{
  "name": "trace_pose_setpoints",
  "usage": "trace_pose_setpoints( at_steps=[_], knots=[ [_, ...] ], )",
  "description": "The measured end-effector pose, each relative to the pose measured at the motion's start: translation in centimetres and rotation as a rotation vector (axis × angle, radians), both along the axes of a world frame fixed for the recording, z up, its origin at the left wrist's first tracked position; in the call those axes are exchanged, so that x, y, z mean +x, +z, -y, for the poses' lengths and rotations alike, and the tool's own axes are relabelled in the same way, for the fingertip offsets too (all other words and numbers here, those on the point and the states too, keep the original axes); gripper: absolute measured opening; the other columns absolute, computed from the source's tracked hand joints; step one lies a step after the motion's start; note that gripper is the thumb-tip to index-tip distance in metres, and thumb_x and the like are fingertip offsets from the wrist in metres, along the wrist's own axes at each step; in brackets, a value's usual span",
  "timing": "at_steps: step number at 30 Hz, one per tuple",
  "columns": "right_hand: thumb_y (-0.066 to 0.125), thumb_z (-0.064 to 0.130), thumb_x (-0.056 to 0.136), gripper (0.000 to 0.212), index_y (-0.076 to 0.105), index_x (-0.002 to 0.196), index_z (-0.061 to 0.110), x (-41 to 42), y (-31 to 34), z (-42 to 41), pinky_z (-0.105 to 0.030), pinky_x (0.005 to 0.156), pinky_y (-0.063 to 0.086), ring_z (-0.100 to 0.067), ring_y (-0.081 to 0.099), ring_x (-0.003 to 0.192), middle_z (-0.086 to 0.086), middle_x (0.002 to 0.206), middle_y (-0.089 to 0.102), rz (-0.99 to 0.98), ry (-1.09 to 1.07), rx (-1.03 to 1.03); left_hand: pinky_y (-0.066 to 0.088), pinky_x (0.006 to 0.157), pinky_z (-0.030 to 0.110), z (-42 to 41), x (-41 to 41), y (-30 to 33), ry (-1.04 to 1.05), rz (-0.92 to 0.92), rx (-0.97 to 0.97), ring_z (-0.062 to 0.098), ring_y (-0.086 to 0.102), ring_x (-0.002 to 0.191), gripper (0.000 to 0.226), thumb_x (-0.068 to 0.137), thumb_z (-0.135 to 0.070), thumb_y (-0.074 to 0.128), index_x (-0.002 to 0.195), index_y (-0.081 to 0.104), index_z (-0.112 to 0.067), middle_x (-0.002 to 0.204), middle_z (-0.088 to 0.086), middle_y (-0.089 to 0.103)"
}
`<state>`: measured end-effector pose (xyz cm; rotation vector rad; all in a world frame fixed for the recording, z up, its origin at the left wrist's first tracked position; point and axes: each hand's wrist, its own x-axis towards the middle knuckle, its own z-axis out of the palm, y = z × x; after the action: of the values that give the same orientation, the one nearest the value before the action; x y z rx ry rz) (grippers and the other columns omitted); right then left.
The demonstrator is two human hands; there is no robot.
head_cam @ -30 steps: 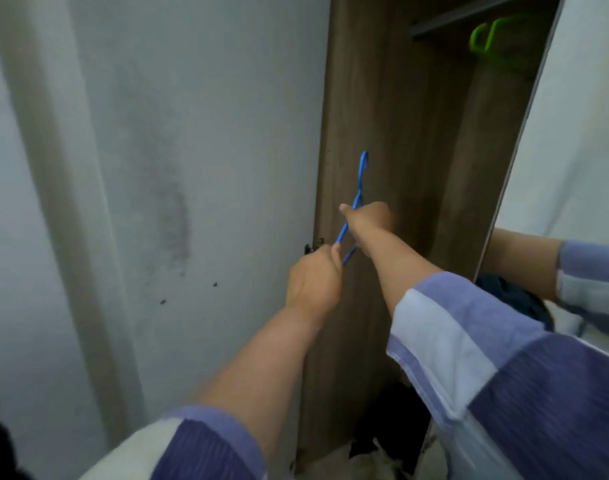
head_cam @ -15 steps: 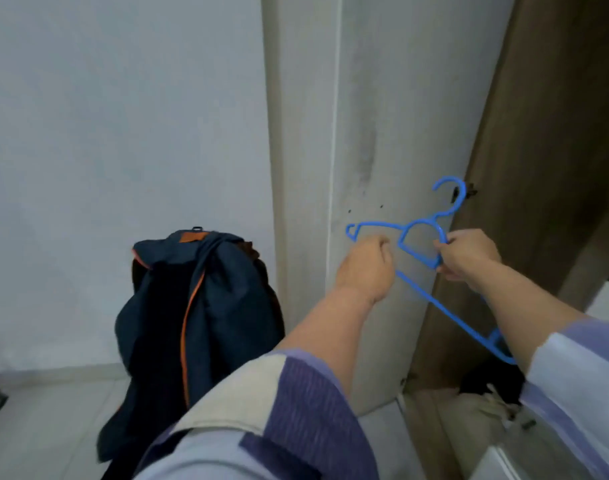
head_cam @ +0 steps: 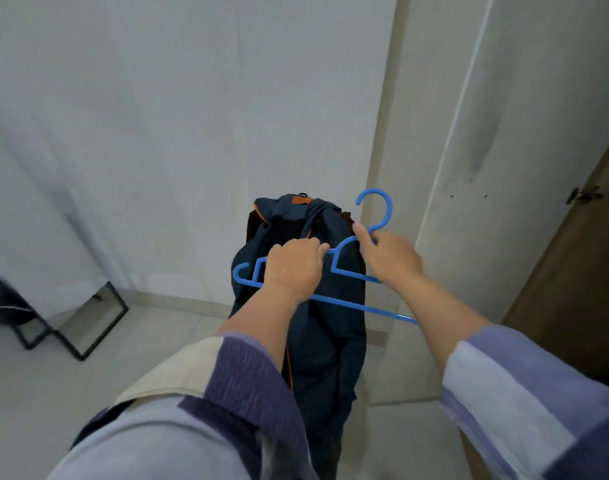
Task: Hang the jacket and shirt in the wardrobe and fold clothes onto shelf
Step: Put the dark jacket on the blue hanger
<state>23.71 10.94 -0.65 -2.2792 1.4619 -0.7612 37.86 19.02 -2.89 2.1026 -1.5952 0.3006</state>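
Both hands held a blue plastic hanger point(head_cam: 334, 271) before a draped navy jacket point(head_cam: 317, 327), left hand point(head_cam: 293, 268) gripping its shoulder, right hand point(head_cam: 389, 258) pinching its neck, seemingly ready for hanging.

Blue hanger point(head_cam: 344, 299) up front, navy jacket point(head_cam: 317, 327) behind

Jacket's got orange trim, draped in a heap; hanger's tilted, hook up.

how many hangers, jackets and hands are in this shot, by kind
blue hanger: 1, held by both hands
navy jacket: 1, draped over something behind the hanger
hands: 2, left hand and right hand, each with a grip on the hanger
total: 4
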Motion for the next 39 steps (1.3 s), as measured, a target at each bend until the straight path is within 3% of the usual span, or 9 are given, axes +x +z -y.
trace_pose_setpoints(
  at_steps=[8,12,15,19,23,27,30,34,39],
  knots=[
    [0.026,0.047,0.100,0.055,0.033,0.053,0.020,9.3,-1.9,1.7,-0.030,0.047,0.027,-0.018,0.040,0.050,0.002,0.052,0.042,0.081,0.017,-0.190,0.038,0.071,0.037,0.3,6.5,-1.2,0.124,-0.121,0.067,0.025,0.052,0.077,0.039,0.104,-0.031,0.021,0.082,0.048,-0.013,0.079,0.003,0.053],
    [0.025,0.047,0.100,0.055,0.034,0.052,0.020,12.1,-2.6,5.3,-0.028,0.043,0.021,-0.017,0.038,0.046,0.002,0.049,0.041,0.002,0.040,-0.249,0.046,0.084,0.046,3.5,9.3,-1.3,0.148,-0.335,0.116,0.035,0.057,0.093,0.036,0.103,-0.018,0.024,0.098,0.056,-0.002,0.099,0.017,0.062],
    [0.025,0.047,0.100,0.055,0.037,0.054,0.020,14.0,-3.0,8.5,-0.027,0.043,0.022,-0.016,0.038,0.045,0.001,0.050,0.044,-0.029,0.040,-0.248,0.046,0.088,0.040,7.1,12.2,-1.5,0.198,-0.515,0.082,0.033,0.057,0.098,0.036,0.101,-0.019,0.030,0.102,0.061,-0.001,0.105,0.016,0.064],
    [0.028,0.047,0.100,0.054,0.035,0.053,0.020,15.8,-3.9,12.1,-0.027,0.042,0.021,-0.019,0.041,0.045,0.001,0.048,0.043,-0.067,0.058,-0.267,0.044,0.077,0.030,11.8,15.8,-1.9,0.300,-0.651,0.023,0.026,0.052,0.081,0.021,0.092,-0.010,0.041,0.082,0.058,-0.015,0.089,0.006,0.058],
    [0.031,0.045,0.100,0.054,0.036,0.052,0.020,17.3,-5.0,14.5,-0.027,0.042,0.020,-0.015,0.036,0.042,0.003,0.044,0.040,-0.057,0.051,-0.251,0.035,0.062,0.024,15.9,18.2,-2.5,0.366,-0.747,0.056,0.026,0.045,0.069,0.028,0.085,0.001,0.040,0.061,0.041,-0.012,0.067,0.005,0.048],
    [0.033,0.044,0.099,0.052,0.033,0.051,0.023,18.3,-6.7,16.1,-0.027,0.042,0.018,-0.013,0.034,0.040,0.005,0.043,0.038,-0.064,0.021,-0.257,0.039,0.071,0.029,19.4,20.7,-5.0,0.364,-0.881,0.079,0.039,0.059,0.100,0.018,0.088,-0.007,0.048,0.092,0.063,0.003,0.099,0.022,0.065],
    [0.037,0.042,0.098,0.054,0.031,0.049,0.021,18.9,-8.0,16.8,-0.027,0.041,0.016,-0.013,0.032,0.039,0.004,0.042,0.036,-0.071,-0.026,-0.251,0.038,0.066,0.025,21.4,22.3,-6.4,0.326,-1.003,0.072,0.034,0.058,0.082,0.025,0.089,-0.018,0.052,0.064,0.054,-0.012,0.067,0.005,0.054],
    [0.039,0.042,0.098,0.055,0.031,0.048,0.020,19.7,-9.1,16.9,-0.026,0.041,0.016,-0.014,0.031,0.038,0.003,0.042,0.036,-0.069,-0.077,-0.250,0.035,0.051,0.024,22.7,23.0,-6.9,0.289,-1.058,0.028,0.013,0.045,0.055,0.041,0.087,-0.033,0.061,0.055,0.040,-0.019,0.056,-0.004,0.044],
    [0.040,0.042,0.098,0.055,0.034,0.048,0.019,20.7,-9.1,15.9,-0.027,0.041,0.017,-0.015,0.032,0.038,0.002,0.042,0.038,-0.071,-0.121,-0.241,0.051,0.077,0.027,23.8,23.6,-7.6,0.248,-1.149,0.047,0.018,0.061,0.079,0.025,0.078,-0.032,0.067,0.090,0.061,-0.011,0.087,0.005,0.065]
  ],
)
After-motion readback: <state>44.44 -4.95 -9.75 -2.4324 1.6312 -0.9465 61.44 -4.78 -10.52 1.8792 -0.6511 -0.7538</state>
